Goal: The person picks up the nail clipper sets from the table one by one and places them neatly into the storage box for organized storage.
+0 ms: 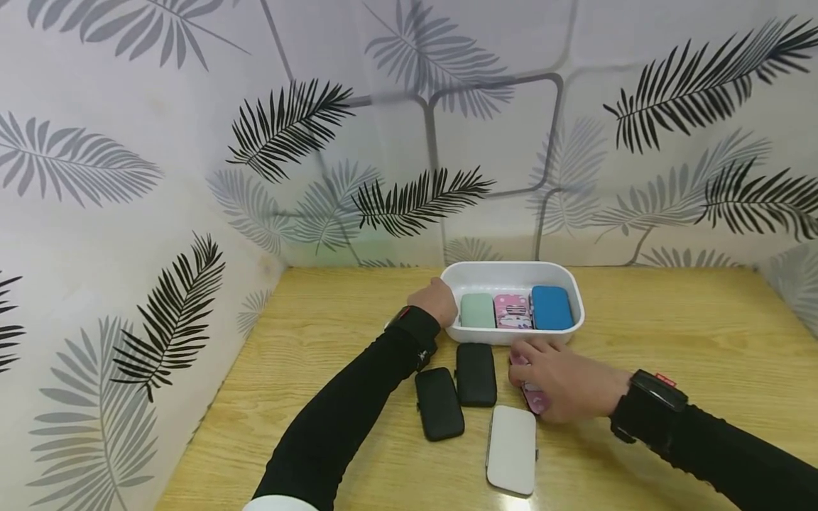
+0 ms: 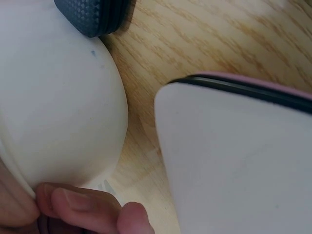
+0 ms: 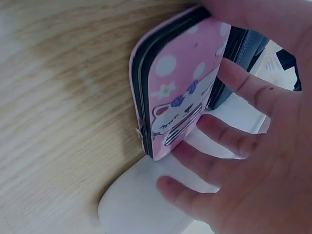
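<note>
Pink case [image 3: 183, 97], its small lettering unreadable, is just in front of the white tray [image 1: 511, 337]; right hand [image 1: 562, 380] has fingers clamped on it, left hand [image 1: 436, 301] grips the tray's rim.

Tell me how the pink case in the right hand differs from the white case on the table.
Pattern: the pink case shows printed dots and a cartoon animal; the white case has a plain top.
Handling: the right hand grips the pink case; no hand touches the white case.
Place: the pink case is nearer the tub than the white case.
Both have rounded corners.
</note>
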Tool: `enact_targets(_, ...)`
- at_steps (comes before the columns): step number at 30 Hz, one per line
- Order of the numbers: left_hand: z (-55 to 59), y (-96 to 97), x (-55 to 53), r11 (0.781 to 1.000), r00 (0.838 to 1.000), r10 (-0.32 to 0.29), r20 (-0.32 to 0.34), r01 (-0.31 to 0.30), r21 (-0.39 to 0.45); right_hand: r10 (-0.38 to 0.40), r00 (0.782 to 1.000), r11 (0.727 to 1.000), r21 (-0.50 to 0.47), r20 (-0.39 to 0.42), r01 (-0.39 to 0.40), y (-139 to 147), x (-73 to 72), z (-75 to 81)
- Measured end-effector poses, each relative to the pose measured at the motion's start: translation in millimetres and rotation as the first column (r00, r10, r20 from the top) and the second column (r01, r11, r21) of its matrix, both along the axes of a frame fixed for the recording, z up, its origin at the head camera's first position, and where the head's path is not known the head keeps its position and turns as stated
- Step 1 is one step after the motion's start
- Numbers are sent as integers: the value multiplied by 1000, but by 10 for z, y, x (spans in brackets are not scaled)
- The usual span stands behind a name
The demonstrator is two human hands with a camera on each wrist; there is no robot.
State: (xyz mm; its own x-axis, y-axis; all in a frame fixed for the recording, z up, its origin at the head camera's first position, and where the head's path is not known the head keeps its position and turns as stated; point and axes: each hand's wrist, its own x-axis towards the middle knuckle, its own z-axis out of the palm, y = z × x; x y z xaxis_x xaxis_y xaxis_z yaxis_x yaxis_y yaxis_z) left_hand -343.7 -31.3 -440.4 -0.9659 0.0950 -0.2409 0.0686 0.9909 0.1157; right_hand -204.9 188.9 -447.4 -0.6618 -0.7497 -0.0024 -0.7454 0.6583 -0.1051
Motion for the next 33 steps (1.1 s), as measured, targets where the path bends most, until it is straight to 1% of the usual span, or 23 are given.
enact_targets(4,-18,6,2,1000,1000,1,-7,-1,1,-7,1000,1000,-2,14,7,21,9,-26)
enact_targets(8,-23,10,-3,1000,1000,-4,-10,4,-3,-45,997,999,33,56,43,42,0,-26)
enact_targets(11,-25,14,-5,1000,1000,-3,-15,3,-6,-77,993,996,58,87,72,43,1,0)
enact_targets(14,-16,14,-1,1000,1000,3,-20,-3,-3,-91,989,994,75,116,83,31,14,52)
enact_targets(18,-1,8,1,1000,1000,1,-17,-2,-6,-84,984,995,58,154,76,19,38,186)
enact_targets(22,-4,4,-8,1000,1000,2,-14,-2,4,-50,989,999,10,136,49,-6,44,386)
enact_targets(26,-24,-1,-34,1000,1000,-2,-15,2,19,-43,994,999,-17,102,45,-38,19,589)
enact_targets(29,-39,-4,-44,1000,1000,-7,-13,7,21,-53,996,998,-32,77,56,-52,-39,726)
enact_targets(33,-55,-8,-41,1000,1000,-11,-11,11,9,-69,997,995,-68,41,71,-53,-220,866)
